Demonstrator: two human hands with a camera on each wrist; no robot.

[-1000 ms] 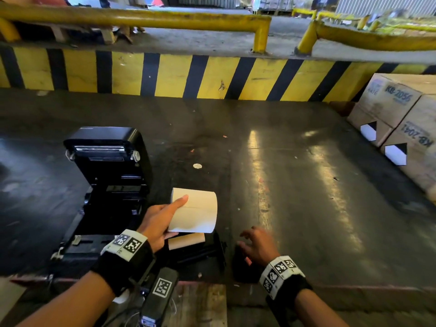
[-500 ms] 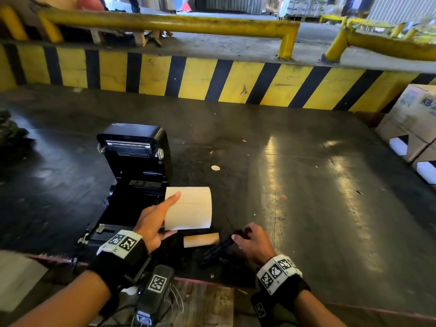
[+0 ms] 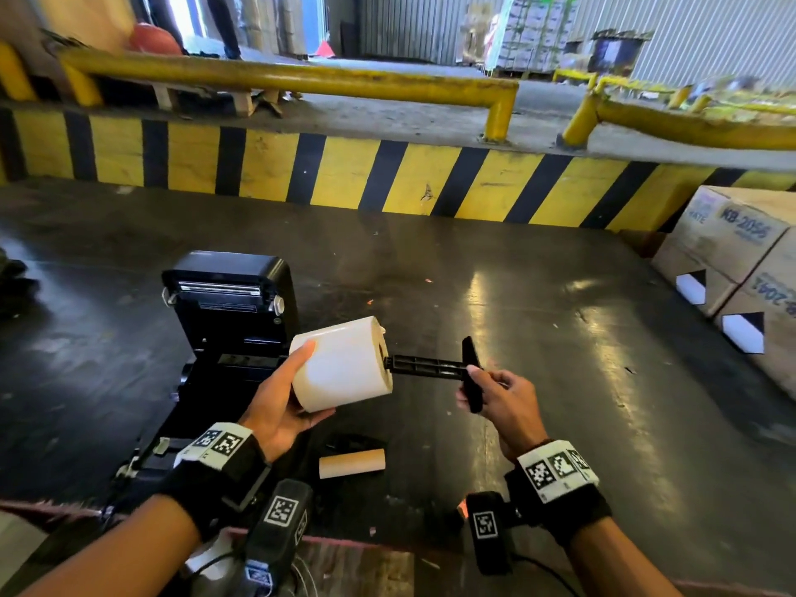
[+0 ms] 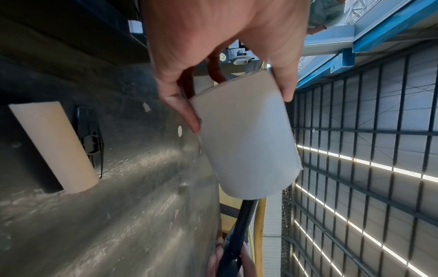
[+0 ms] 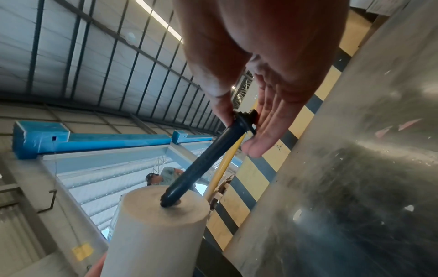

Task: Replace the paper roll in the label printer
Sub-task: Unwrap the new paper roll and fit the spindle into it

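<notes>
2 bare hands work above a dark, scuffed, glossy floor (image 3: 538, 381) at a loading dock: the left hand (image 3: 275, 402) wraps thumb and fingers around a fresh white paper roll (image 3: 344, 364), a smooth, matte cylinder held on its side in the air, while the right hand (image 3: 504, 394) pinches the flat end plate of a black plastic spindle (image 3: 430, 366), a ribbed rod whose far tip meets the roll's hollow centre. The right wrist view shows the rod's rounded tip (image 5: 170, 201) just entering the core hole, thumb on 1 side of the end plate and fingers on the other. The left wrist view shows the thumb tip and a fingertip pressed against the roll's curved side near 1 end. Behind the left hand sits the label printer (image 3: 228, 321), a boxy black plastic unit with its lid tipped up and a silver strip across the lid's inner face. A bare cardboard core (image 3: 351, 463), a short tan tube, lies on the floor below the roll, near the person, with a small black part (image 3: 353, 441) just behind it. A yellow-and-black striped curb (image 3: 387, 178) runs across the back under round yellow steel rails (image 3: 280, 77), and printed cardboard cartons (image 3: 741, 260) stand at the right.
</notes>
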